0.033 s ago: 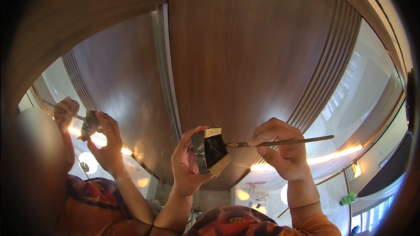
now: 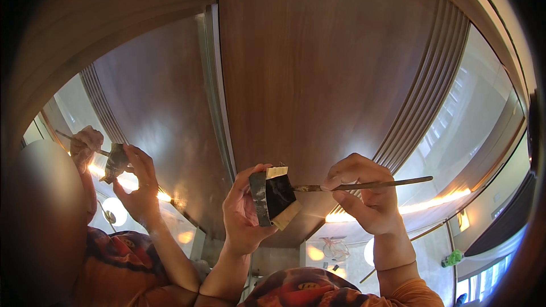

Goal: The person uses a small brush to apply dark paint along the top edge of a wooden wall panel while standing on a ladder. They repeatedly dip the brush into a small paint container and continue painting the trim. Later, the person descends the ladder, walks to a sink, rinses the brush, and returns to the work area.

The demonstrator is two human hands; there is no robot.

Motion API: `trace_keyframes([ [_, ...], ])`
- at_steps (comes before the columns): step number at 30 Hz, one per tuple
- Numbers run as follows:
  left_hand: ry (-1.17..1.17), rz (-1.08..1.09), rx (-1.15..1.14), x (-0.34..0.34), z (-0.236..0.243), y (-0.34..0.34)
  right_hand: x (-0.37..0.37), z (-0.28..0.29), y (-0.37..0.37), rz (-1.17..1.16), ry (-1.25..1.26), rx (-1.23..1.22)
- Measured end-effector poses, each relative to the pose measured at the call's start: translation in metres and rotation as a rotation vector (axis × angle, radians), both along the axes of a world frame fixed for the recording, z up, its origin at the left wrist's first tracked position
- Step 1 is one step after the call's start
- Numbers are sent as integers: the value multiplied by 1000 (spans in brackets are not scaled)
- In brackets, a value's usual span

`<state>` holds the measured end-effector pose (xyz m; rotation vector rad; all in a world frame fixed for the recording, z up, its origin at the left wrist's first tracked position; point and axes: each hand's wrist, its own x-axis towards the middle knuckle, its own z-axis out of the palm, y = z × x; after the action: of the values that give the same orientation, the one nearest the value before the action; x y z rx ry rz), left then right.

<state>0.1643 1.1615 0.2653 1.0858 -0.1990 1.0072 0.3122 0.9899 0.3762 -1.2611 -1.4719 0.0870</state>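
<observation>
My left hand (image 2: 239,207) holds up a small dark, angular object (image 2: 273,196) with black and grey faces and pale tan strips at its top and lower corner. My right hand (image 2: 367,190) pinches a slender, dark, long-handled tool (image 2: 412,181), like a brush or spatula, held roughly level. Its stained flat end reaches the right side of the dark object; whether it touches is hard to tell. At the left, what looks like a mirror reflection (image 2: 139,199) repeats both hands, the dark object and the tool.
Brown wooden panels (image 2: 318,68) with ribbed bands (image 2: 418,96) fill the upper view. Glossy pale surfaces show strip lights (image 2: 432,199) and a round lamp. At the right are a green object (image 2: 453,257), a dark curtain-like band (image 2: 500,222) and a bright window (image 2: 483,284).
</observation>
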Motion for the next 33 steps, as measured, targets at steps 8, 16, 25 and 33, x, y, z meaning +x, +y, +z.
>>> trace_keyframes([
  [8, 25, 61, 105, 1, -1, 1, 1, 5, -2, 22, 9, -31],
  [16, 23, 81, 159, 1, -5, 3, 1, 6, -4, -6, 65, -11],
  [25, 19, 56, 105, 1, -5, 0, 5, 9, -5, 64, 42, 11],
  [33, 46, 68, 106, -2, 2, -2, 4, 9, 2, 56, 75, -9],
])
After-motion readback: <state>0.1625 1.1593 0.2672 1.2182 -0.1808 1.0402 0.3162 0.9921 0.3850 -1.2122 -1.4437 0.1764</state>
